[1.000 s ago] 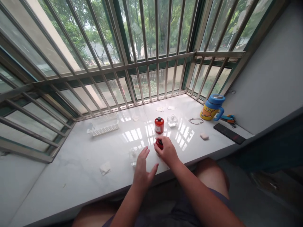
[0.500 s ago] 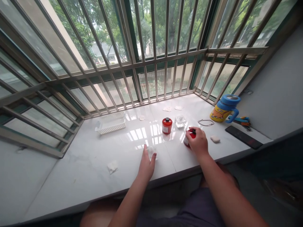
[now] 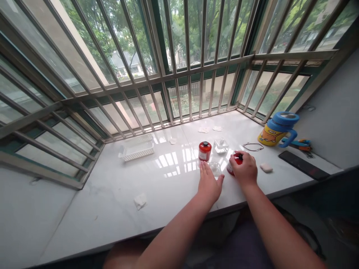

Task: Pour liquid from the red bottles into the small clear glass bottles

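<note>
A small clear plastic box (image 3: 215,170) sits against my left hand (image 3: 209,183), with the thumb on one side and the fingers on the other. Close by on the right, my right hand (image 3: 245,168) has its fingers round the black-capped top of a red bottle (image 3: 230,169), which leans slightly. Its label is mostly covered by the hand. A second red bottle (image 3: 205,152), also with a black cap, stands upright just beyond my left fingertips. Behind my hands, another clear plastic box (image 3: 221,146) has something whitish in it.
On the white counter (image 3: 112,209) lie a white perforated basket (image 3: 137,151), a crumpled tissue (image 3: 140,201), a pale bar (image 3: 266,167), a thin cord loop (image 3: 253,147) and a black phone (image 3: 303,165). A blue and yellow mug (image 3: 277,129) stands near the right wall. Metal bars (image 3: 157,80) line the window.
My left hand has moved right with the clear box, toward the red bottles. My right hand keeps its grip on the bottle. The view has shifted slightly.
</note>
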